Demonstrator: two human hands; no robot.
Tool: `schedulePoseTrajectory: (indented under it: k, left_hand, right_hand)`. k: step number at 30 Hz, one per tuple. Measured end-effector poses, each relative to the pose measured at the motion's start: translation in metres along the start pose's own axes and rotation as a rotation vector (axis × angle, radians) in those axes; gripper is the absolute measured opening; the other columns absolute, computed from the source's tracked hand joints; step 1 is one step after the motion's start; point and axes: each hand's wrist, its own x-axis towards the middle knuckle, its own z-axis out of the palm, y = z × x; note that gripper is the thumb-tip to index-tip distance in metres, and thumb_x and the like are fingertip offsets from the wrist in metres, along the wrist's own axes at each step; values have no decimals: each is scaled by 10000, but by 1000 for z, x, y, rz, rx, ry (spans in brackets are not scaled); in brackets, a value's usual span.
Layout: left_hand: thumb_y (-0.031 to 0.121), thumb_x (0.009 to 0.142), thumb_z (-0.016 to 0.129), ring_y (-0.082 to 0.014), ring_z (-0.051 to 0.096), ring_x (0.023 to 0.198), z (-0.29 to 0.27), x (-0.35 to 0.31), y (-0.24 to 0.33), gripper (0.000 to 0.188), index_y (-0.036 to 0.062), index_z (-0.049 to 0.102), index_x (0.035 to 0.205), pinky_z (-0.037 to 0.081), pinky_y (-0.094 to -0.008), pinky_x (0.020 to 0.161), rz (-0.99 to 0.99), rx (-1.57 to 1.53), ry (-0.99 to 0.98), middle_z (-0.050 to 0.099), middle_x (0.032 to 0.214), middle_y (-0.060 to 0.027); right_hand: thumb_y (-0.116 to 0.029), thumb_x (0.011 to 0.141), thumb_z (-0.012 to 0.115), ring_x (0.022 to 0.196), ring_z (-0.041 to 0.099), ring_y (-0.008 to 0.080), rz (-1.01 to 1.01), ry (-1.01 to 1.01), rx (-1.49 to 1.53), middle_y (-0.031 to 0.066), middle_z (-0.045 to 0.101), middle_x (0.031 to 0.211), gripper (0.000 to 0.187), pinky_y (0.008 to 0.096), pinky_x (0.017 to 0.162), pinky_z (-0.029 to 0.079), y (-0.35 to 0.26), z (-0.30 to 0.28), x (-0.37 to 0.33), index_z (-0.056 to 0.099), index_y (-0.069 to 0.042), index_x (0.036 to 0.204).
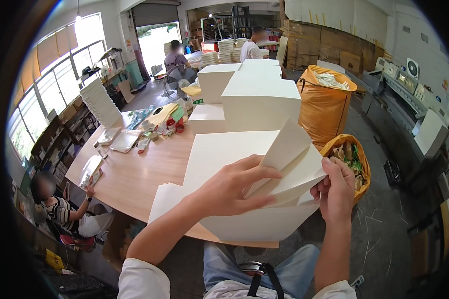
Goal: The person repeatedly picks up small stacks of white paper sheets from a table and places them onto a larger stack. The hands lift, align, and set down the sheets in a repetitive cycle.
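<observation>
My right hand [336, 189] pinches the right edge of white paper sheets [299, 175] between thumb and bent fingers. Those sheets curve up from the top of a white paper stack [224, 149] at the table's front edge. Across the stack lies my left hand [237, 182], its fingers spread and pointing right. A raised flap of paper [287, 144] stands tilted beside its index finger. How far the left fingers reach in between the sheets is partly hidden.
Taller white paper stacks [262, 102] stand behind, on the wooden table [129, 182]. Left of them lie tape rolls [170, 123] and a clear tray [125, 140]. Orange sacks [329, 102] stand at the right. One person [67, 212] sits at the left; others work behind.
</observation>
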Motion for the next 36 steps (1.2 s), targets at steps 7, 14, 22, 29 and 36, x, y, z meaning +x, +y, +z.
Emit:
schedulePoseTrajectory:
  k: [7,14,22,29,36]
  left_hand:
    - [195,803,1002,-319,703,1239,3,1,-5,441,130,779,1178,579,-427,1043,34,-36,46,707,1359,-102]
    - [145,871,946,-340,692,1288,6,1,-5,472,157,774,1310,571,-439,1072,48,-88,85,695,1413,-111]
    - [182,916,911,-367,685,1287,4,3,0,409,142,761,1295,569,-459,1088,134,61,71,679,1447,-117]
    - [149,844,962,-347,707,1249,5,2,-7,453,149,772,1256,589,-447,1048,89,-31,44,700,1404,-114]
    - [173,917,894,-383,680,1285,9,6,-3,434,160,736,1321,584,-459,1057,131,-17,138,674,1469,-135]
  right_hand:
    - [-242,1089,668,461,537,79,3,34,42,-38,539,608,378,248,420,409,4,0,1,533,-156,747]
    - [-295,1111,668,526,596,91,-17,15,71,-14,589,669,450,239,458,401,1,-3,-4,519,-124,723]
    - [-264,1089,688,522,583,80,-5,36,-16,-28,547,630,410,236,493,406,0,4,-2,530,-130,736]
    - [-270,1093,687,499,549,60,-19,45,-43,-32,555,627,408,229,448,396,1,3,-2,516,-151,742]
    - [-248,1109,683,518,533,43,-134,20,-199,-34,567,641,406,208,481,369,7,2,0,544,-121,750]
